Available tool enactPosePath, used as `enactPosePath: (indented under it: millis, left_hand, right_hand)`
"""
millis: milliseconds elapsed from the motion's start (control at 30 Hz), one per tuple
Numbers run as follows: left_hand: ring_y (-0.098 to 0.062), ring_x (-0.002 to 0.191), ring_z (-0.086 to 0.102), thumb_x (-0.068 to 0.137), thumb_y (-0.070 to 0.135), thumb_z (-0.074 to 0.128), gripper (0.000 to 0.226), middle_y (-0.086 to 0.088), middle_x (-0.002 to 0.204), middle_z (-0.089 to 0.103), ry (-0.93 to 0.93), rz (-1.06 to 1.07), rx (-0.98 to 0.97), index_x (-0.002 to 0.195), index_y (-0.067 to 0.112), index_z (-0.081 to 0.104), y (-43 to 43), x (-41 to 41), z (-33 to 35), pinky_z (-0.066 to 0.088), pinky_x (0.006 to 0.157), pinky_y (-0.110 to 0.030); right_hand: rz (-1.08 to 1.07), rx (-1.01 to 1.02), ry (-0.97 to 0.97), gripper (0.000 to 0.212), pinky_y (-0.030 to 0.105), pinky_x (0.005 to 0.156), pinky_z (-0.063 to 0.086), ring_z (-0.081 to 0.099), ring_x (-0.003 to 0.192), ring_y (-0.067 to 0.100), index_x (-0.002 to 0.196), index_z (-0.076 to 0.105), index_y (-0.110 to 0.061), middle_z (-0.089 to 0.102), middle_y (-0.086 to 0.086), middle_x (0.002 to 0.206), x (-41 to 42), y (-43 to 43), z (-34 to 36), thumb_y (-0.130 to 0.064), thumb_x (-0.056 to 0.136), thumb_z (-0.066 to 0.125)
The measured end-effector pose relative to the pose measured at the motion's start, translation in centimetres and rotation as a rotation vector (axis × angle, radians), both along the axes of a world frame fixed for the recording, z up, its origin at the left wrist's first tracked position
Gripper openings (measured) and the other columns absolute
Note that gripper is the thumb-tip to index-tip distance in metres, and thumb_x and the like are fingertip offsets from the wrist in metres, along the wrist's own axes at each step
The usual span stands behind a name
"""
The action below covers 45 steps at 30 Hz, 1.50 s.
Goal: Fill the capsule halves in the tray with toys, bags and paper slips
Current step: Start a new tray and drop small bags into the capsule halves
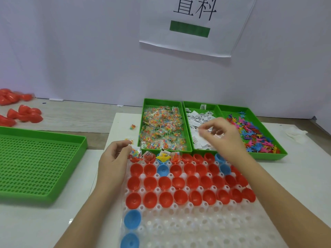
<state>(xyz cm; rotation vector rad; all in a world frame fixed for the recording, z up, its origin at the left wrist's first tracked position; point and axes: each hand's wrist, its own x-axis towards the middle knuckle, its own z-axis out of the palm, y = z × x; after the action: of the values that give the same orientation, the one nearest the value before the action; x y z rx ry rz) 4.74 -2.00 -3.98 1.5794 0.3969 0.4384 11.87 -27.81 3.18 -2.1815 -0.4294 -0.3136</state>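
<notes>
On the white table (286,176) below a white wall (89,51), left hand (114,158) pinches a bag (135,152); right hand (223,135) grip unclear.

The capsule halves (150,183) were glossy, smooth plastic seated in a milky, translucent plastic tray (206,224), the green bins (146,104) were perforated hard plastic, the bags (161,126) clear crinkled film, the paper slips (197,119) matt printed paper, the toys (258,135) coloured plastic, and the tabletop (80,119) matt wood-grain.

Table (295,176), clear capsule tray (206,228), 4 green trays (43,134) (3 abutting), loose red halves (25,113)
</notes>
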Motion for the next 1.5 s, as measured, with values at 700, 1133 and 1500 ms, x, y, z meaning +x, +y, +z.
enactPosePath:
  millis: [700,1133,1500]
  left_hand:
    - [0.004,0.078,0.059,0.093,0.014,0.057,0.018,0.013,0.094,0.068,-0.017,-0.002,0.035,0.091,0.028,0.067,-0.1,0.2,-0.2,0.044,0.076,-0.024]
    - [0.006,0.076,0.059,0.094,0.015,0.057,0.014,0.012,0.094,0.067,0.005,0.005,0.030,0.094,0.024,0.068,-0.3,0.0,0.0,0.044,0.073,-0.022]
    - [0.007,0.078,0.058,0.094,0.017,0.056,0.016,0.013,0.095,0.066,0.017,0.003,0.038,0.090,0.028,0.066,-0.3,-0.1,0.3,0.042,0.071,-0.020]
  right_hand:
    - [-0.058,-0.277,0.259,0.011,0.021,0.067,0.047,0.059,0.073,-0.002,0.075,0.067,-0.027,0.067,-0.011,0.079,5.0,-3.4,-1.7,-0.022,0.083,0.072]
    - [0.173,0.020,0.132,0.025,0.017,0.064,0.049,0.062,0.066,0.006,0.083,0.063,-0.027,0.069,-0.009,0.075,-1.2,-1.2,-0.8,-0.005,0.079,0.073]
    - [0.144,-0.320,0.032,0.012,0.029,0.081,0.043,0.056,0.079,0.000,0.077,0.068,-0.030,0.062,-0.021,0.077,-1.9,0.1,-2.1,-0.021,0.081,0.074]
